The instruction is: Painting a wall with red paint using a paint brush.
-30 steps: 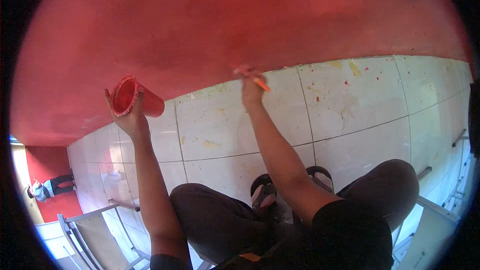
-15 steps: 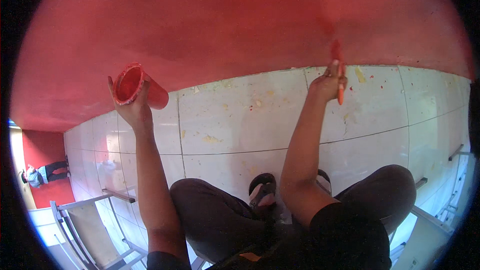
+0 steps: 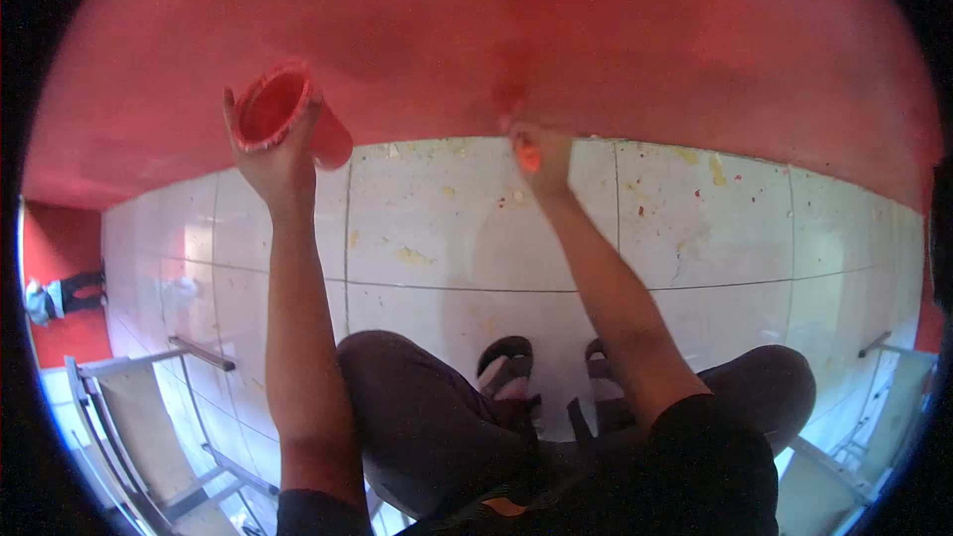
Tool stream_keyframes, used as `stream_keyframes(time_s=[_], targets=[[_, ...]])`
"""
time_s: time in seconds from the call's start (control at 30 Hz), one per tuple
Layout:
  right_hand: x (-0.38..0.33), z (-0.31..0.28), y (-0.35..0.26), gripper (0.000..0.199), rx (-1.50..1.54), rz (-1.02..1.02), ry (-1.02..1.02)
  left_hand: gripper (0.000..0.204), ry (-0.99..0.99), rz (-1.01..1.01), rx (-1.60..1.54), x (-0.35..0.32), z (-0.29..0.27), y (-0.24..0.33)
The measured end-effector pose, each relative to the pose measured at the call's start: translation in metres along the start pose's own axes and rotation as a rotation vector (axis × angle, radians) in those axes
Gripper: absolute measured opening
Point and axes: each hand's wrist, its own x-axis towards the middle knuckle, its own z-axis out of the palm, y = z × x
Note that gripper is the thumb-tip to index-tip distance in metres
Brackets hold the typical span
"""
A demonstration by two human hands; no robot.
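My left hand [image 3: 278, 164] is wrapped round a red paint container [image 3: 333, 142], tilted so that its open mouth and paint-smeared rim face me. My right hand [image 3: 548, 154] grips a paintbrush by its orange handle [image 3: 528, 157]. The brush's bristle end is at the low part of the red wall [image 3: 417, 40], just above where it meets the floor; the tip is blurred and partly hidden by my fingers. Darker, wet-looking red streaks [image 3: 511, 69] show on the wall above the brush.
The white tiled floor [image 3: 447, 258] carries red and yellowish paint spots along the wall. Metal-framed chairs or desks [image 3: 139, 427] stand at left and right [image 3: 844, 467]. Another person [image 3: 60, 298] is at the far left by a red wall. My sandalled feet [image 3: 506, 367] are below me.
My right hand with the paintbrush has moved left along the wall's base. The container in my left hand has risen slightly in view. My view has shifted somewhat.
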Motion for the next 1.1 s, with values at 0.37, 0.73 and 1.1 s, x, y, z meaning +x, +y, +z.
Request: stream_keyframes(time_s=[0.37, 0.73, 1.1], targets=[[-0.012, -0.028, 0.042, 0.012, -0.505, -0.37, -0.029, 0.112, 0.001, 0.028, 0.037, 0.0, 0.01, 0.014], [0.074, -0.044, -0.075, 0.012, -0.21, -0.649, 0.169, 0.112, 0.026, 0.039, 0.048, 0.001, 0.004, 0.019], [-0.016, -0.037, 0.043, 0.013, -0.398, -0.165, -0.27, 0.113, 0.052, 0.034, 0.013, -0.001, 0.009, 0.027]])
